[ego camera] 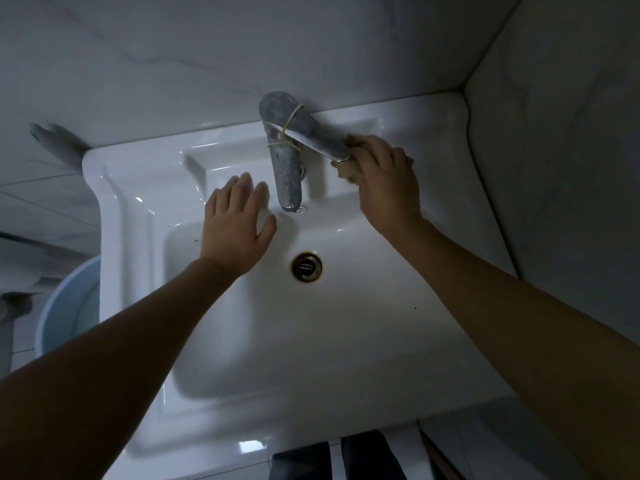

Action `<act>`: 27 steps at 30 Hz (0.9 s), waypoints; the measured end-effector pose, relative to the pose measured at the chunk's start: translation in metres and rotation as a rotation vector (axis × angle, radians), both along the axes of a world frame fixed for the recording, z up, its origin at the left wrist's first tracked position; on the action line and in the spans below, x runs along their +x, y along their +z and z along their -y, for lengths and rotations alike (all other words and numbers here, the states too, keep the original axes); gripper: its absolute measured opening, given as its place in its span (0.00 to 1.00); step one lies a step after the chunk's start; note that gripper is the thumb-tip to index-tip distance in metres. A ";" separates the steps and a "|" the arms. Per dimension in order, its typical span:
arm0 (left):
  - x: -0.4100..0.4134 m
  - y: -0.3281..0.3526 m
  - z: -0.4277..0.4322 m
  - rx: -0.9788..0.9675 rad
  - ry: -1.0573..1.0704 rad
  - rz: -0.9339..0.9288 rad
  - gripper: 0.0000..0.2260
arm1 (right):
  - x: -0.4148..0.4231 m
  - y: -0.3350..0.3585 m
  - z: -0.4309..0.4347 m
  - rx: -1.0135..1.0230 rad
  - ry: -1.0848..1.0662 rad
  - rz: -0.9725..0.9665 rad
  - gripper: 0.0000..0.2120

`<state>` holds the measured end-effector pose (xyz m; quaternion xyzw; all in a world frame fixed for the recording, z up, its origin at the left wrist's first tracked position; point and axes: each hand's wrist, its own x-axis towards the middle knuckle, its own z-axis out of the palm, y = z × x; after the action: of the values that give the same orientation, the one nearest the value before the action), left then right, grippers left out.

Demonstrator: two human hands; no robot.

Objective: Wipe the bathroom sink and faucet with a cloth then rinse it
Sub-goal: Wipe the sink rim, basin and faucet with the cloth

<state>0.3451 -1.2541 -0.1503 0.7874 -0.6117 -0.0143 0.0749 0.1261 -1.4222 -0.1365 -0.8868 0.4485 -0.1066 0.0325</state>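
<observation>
A white ceramic sink (145, 216) fills the view, with a dull metal faucet (285, 168) at its back. The faucet's lever handle (318, 140) is swung out to the right, and a yellow rubber band is wound round its base. My right hand (384, 181) grips a pale beige cloth (346, 169) against the tip of the lever. My left hand (235, 223) hovers with straight, spread fingers over the basin's back edge, just left of the spout. No water shows at the spout. A rusty-ringed drain (306, 266) sits in the basin.
Marbled grey wall tiles rise behind the sink and close on its right side. A light blue basin (65, 306) stands on the floor at the left, below the sink. My dark trousers show under the sink's front edge.
</observation>
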 end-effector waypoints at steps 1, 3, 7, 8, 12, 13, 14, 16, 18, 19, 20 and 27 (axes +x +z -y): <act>0.000 0.000 0.000 -0.001 0.001 -0.002 0.26 | 0.001 0.000 0.002 -0.008 0.031 -0.005 0.27; 0.001 -0.001 -0.001 0.001 -0.006 -0.001 0.27 | 0.006 0.001 0.005 -0.050 0.073 -0.038 0.27; 0.000 -0.003 -0.001 -0.005 -0.014 0.001 0.27 | 0.013 0.005 -0.001 -0.058 0.016 -0.164 0.28; 0.000 -0.003 -0.001 -0.005 -0.014 -0.004 0.27 | 0.013 0.007 -0.004 -0.041 -0.012 -0.192 0.29; 0.004 -0.001 -0.003 0.001 -0.020 -0.020 0.27 | 0.017 0.014 -0.009 0.074 -0.082 -0.176 0.27; 0.004 -0.001 -0.003 0.000 -0.023 -0.023 0.27 | 0.018 0.014 -0.010 0.087 -0.091 -0.152 0.26; 0.004 -0.001 -0.003 -0.003 -0.022 -0.025 0.27 | 0.018 0.013 -0.011 0.093 -0.088 -0.123 0.25; 0.002 -0.002 -0.002 -0.009 -0.016 -0.031 0.27 | 0.007 0.009 -0.017 0.114 -0.027 -0.067 0.24; 0.001 -0.004 -0.002 -0.011 -0.002 -0.029 0.27 | -0.016 0.005 -0.025 0.139 0.071 -0.036 0.23; 0.000 -0.005 -0.002 -0.013 0.001 -0.025 0.26 | -0.030 0.005 -0.029 0.145 0.096 -0.024 0.23; 0.000 -0.005 -0.002 -0.014 0.003 -0.023 0.27 | -0.043 0.006 -0.031 0.148 0.103 -0.009 0.23; -0.003 -0.006 0.000 0.010 0.016 -0.024 0.27 | -0.032 0.013 -0.017 0.080 0.084 0.082 0.26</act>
<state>0.3419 -1.2537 -0.1565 0.7925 -0.6043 -0.0260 0.0783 0.0941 -1.4050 -0.1240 -0.8977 0.4132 -0.1235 0.0908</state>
